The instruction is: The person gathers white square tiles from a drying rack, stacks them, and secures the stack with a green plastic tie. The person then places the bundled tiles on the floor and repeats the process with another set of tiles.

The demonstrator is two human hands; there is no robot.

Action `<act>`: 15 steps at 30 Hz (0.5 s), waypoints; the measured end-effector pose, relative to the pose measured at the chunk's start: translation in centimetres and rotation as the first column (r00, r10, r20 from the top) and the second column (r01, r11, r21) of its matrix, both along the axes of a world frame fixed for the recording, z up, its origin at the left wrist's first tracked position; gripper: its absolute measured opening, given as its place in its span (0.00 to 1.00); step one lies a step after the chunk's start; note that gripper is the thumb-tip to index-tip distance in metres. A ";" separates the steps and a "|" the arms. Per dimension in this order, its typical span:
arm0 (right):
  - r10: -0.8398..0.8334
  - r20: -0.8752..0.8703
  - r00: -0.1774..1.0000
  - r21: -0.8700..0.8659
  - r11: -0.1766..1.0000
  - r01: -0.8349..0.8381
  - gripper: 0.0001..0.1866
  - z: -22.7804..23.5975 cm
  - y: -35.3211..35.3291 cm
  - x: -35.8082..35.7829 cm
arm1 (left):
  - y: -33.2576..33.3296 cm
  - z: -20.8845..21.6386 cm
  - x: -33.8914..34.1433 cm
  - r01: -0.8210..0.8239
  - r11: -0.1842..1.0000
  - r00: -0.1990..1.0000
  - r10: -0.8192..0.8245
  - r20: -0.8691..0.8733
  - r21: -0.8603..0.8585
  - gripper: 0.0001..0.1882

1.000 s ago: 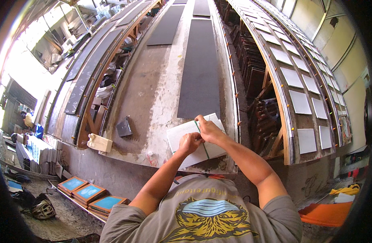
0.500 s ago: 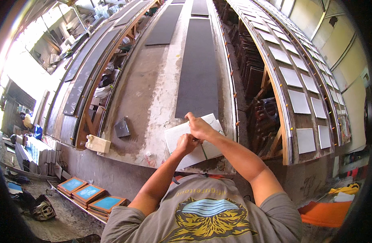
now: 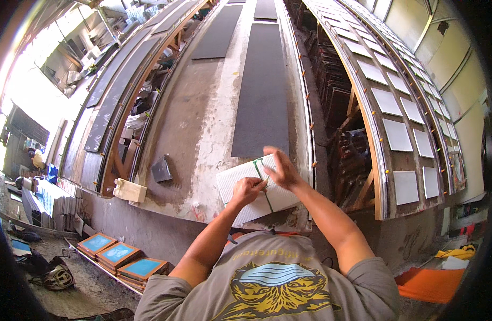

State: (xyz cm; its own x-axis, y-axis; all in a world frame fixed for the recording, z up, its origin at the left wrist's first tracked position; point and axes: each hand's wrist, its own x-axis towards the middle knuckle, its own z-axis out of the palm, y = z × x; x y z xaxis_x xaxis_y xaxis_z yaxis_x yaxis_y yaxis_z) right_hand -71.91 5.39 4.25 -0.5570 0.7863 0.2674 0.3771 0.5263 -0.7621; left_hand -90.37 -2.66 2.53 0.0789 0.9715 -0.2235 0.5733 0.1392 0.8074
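Note:
A white stack of flat sheets or a packet (image 3: 232,184) lies askew at the near end of the middle table. A green string (image 3: 268,200) runs around it, crossing near its middle. My left hand (image 3: 246,190) is closed in a pinch on the string at that crossing. Just to its right, my right hand (image 3: 282,170) is raised over the stack with its fingers apart; the fingertips are smeared by motion. Whether its thumb touches the string, I cannot tell.
Dark boards (image 3: 262,96) lie along the middle table beyond the stack. A small dark block (image 3: 161,168) and a cream-coloured container (image 3: 129,191) sit to the left. White sheets (image 3: 397,135) line the right table. Framed blue screens (image 3: 141,268) rest at the lower left.
My right hand has come away from my left, moving right, and its fingers have opened. More of the green string now shows. My left hand stays at the crossing.

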 end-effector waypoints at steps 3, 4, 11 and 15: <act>0.133 0.146 0.980 0.172 0.972 -0.158 0.31 -0.8 -2.6 1.7 | 0.2 -0.7 -0.3 0.013 1.000 1.000 -0.013 -0.014 0.001 0.22; 0.143 0.130 0.981 0.198 0.966 -0.167 0.30 -0.7 -3.2 1.8 | 0.3 -1.0 -0.4 0.017 1.000 0.999 -0.017 -0.032 -0.003 0.22; 0.153 0.154 0.976 0.260 0.947 -0.190 0.22 -4.1 -2.6 1.4 | 0.5 0.2 -0.4 0.041 0.998 0.999 -0.042 -0.009 -0.038 0.22; 0.150 0.172 0.974 0.170 0.969 -0.179 0.18 -4.6 -2.5 1.2 | 0.6 0.0 -0.5 0.040 0.997 0.999 -0.039 0.017 -0.064 0.22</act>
